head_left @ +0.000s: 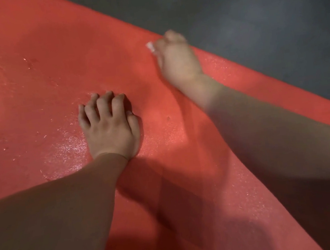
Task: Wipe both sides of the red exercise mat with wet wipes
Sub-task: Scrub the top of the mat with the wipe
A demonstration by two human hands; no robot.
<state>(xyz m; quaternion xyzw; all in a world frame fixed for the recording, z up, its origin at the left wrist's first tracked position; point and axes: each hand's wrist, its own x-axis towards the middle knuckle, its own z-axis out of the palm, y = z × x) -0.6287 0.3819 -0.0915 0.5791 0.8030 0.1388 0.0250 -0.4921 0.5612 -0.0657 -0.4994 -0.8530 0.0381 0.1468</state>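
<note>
The red exercise mat [29, 58] lies flat on the dark grey floor [250, 12] and fills most of the view. Its one visible long edge runs diagonally from top centre down to the right, and its ends are out of frame. Bare floor lies beyond that edge, and wet sheen shows on the mat at left. The left hand [109, 127] braces palm-down mid-mat, its fingers spread, arched and holding nothing. The blurred right hand [175, 58], at the far edge, grips a white wet wipe [149, 45].
</note>
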